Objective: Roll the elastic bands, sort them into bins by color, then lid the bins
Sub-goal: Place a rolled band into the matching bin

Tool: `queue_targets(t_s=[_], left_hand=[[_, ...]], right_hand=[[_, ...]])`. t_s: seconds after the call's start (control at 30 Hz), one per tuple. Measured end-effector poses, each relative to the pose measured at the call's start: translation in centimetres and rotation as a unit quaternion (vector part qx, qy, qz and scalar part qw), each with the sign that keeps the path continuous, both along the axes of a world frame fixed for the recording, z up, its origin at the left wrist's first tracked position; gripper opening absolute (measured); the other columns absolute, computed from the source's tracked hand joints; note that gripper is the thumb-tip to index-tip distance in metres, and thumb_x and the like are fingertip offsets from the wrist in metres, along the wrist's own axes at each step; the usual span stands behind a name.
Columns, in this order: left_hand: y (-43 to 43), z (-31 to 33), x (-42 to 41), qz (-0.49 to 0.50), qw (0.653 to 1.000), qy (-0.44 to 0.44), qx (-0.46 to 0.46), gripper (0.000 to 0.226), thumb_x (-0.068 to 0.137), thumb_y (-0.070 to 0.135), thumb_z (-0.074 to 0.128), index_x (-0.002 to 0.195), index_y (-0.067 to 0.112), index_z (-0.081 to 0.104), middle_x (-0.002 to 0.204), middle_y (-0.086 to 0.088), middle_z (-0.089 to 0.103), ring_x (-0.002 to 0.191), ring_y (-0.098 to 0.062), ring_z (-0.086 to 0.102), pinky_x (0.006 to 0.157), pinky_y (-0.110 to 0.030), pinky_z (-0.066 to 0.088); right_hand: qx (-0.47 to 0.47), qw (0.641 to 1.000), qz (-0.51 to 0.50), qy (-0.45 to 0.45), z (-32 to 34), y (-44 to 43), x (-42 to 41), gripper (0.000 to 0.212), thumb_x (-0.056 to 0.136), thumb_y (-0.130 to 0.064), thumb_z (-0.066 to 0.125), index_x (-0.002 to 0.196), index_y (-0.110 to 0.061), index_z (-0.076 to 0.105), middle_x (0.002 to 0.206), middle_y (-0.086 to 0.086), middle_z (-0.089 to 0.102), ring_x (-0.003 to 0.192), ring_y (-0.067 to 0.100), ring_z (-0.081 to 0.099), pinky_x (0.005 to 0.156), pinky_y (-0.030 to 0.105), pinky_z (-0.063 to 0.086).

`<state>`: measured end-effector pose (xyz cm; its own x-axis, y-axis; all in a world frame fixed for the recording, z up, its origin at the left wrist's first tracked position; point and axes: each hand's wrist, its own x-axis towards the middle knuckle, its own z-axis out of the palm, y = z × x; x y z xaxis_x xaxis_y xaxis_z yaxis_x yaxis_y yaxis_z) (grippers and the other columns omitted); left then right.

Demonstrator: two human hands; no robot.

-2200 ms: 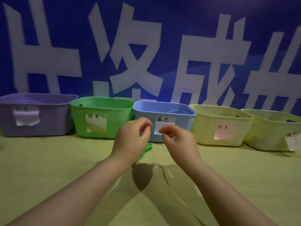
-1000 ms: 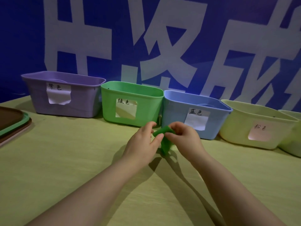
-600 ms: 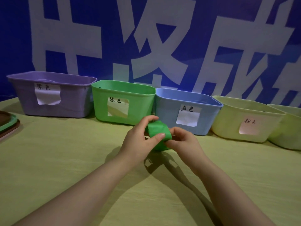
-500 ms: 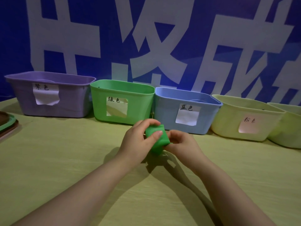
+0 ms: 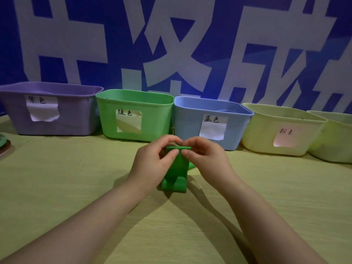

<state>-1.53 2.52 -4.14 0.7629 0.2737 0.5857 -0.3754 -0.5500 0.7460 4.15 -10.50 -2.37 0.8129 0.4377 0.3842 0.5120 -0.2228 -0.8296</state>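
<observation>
Between your hands, the band (image 5: 176, 174) is hanging by its top edge. Your left hand (image 5: 152, 164) and right hand (image 5: 207, 159) are both pinching that edge, fingertips nearly meeting, and its lower end is curling on the table (image 5: 76, 178) just below the grip. You seem to be starting the roll, so be turning the edge over evenly from both sides and tightly, or it is going to skew. Beyond the grip, five bins are standing: one purple bin (image 5: 76, 119), one green bin (image 5: 156, 119), one blue bin (image 5: 188, 121), two yellow bins (image 5: 262, 128). One band is showing.
</observation>
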Motion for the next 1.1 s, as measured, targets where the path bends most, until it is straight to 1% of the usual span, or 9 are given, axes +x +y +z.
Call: queue_targets(t_s=[0.17,0.3,0.4,0.53,0.63,0.73,0.8,0.9,1.1], left_hand=[[0.05,0.12,0.08,0.014,0.999,-0.015,-0.029,0.035,0.083,0.008,0.065,0.081,0.043,0.062,0.083,0.012,0.068,0.082,-0.009,0.064,0.079,-0.037,0.054],[0.07,0.33,0.10,0.003,0.995,-0.029,-0.091,0.037,0.082,0.001,0.063,0.080,0.038,0.065,0.077,0.011,0.069,0.081,-0.016,0.064,0.080,-0.036,0.053],[0.26,0.51,0.16,-0.011,0.994,-0.023,-0.104,0.039,0.084,-0.001,0.061,0.074,0.036,0.067,0.073,0.016,0.068,0.078,-0.010,0.063,0.079,-0.032,0.051],[0.08,0.52,0.20,-0.015,0.994,-0.014,-0.109,0.032,0.083,0.004,0.065,0.075,0.036,0.066,0.072,0.011,0.067,0.073,-0.007,0.061,0.076,-0.031,0.052],[0.00,0.48,0.09,-0.009,0.996,-0.008,-0.093,0.030,0.082,0.008,0.066,0.079,0.037,0.064,0.075,0.007,0.067,0.074,-0.009,0.061,0.072,-0.025,0.053],[-0.03,0.51,-0.07,0.013,0.998,-0.003,-0.068,0.029,0.082,0.012,0.068,0.080,0.040,0.063,0.073,0.013,0.066,0.071,-0.001,0.060,0.066,-0.014,0.050],[-0.02,0.56,-0.03,0.018,0.997,-0.003,-0.075,0.028,0.081,0.012,0.069,0.081,0.039,0.063,0.075,0.012,0.067,0.074,-0.003,0.062,0.069,-0.017,0.052],[0.00,0.71,0.17,0.020,0.994,-0.011,-0.107,0.027,0.078,0.011,0.071,0.080,0.037,0.065,0.078,0.007,0.069,0.077,-0.010,0.065,0.072,-0.020,0.054],[-0.02,0.79,0.11,0.003,0.992,-0.007,-0.129,0.026,0.078,0.008,0.070,0.079,0.034,0.066,0.076,0.006,0.069,0.076,-0.009,0.065,0.073,-0.019,0.053]], right_hand=[[0.019,1.000,-0.004,-0.014,0.26,-0.12,-0.22,0.017,0.082,-0.015,0.068,0.079,-0.031,0.065,0.075,-0.010,0.068,0.073,0.000,0.063,0.070,0.016,0.051],[0.050,0.999,0.011,0.013,0.33,0.03,-0.39,0.017,0.081,-0.014,0.069,0.078,-0.031,0.065,0.074,-0.008,0.069,0.075,0.005,0.065,0.072,0.020,0.052],[0.118,0.990,0.044,0.058,0.61,-0.01,-0.57,0.022,0.081,-0.008,0.067,0.081,-0.030,0.066,0.070,-0.009,0.067,0.070,0.001,0.063,0.067,0.014,0.049],[0.126,0.989,0.044,0.059,0.82,-0.05,-0.72,0.027,0.080,0.001,0.066,0.076,-0.025,0.067,0.070,-0.010,0.068,0.068,-0.002,0.063,0.067,0.013,0.051],[0.124,0.991,0.024,0.049,0.84,-0.05,-0.75,0.027,0.079,-0.001,0.068,0.077,-0.027,0.066,0.071,-0.012,0.068,0.068,-0.004,0.062,0.067,0.013,0.051],[0.095,0.995,-0.009,0.006,0.68,0.00,-0.76,0.029,0.079,-0.005,0.070,0.082,-0.034,0.065,0.079,-0.012,0.066,0.075,0.000,0.062,0.073,0.013,0.052],[0.086,0.996,-0.029,-0.012,0.53,0.13,-0.77,0.030,0.079,-0.008,0.071,0.080,-0.036,0.064,0.078,-0.014,0.066,0.078,0.001,0.063,0.072,0.012,0.052],[0.103,0.994,-0.038,-0.009,0.46,0.23,-0.77,0.028,0.079,-0.007,0.071,0.076,-0.034,0.065,0.074,-0.015,0.066,0.070,-0.004,0.062,0.070,0.010,0.051],[0.140,0.989,0.003,0.056,0.98,0.07,-0.86,0.024,0.079,-0.001,0.068,0.080,-0.026,0.066,0.076,-0.007,0.067,0.065,-0.006,0.062,0.066,0.010,0.051]])
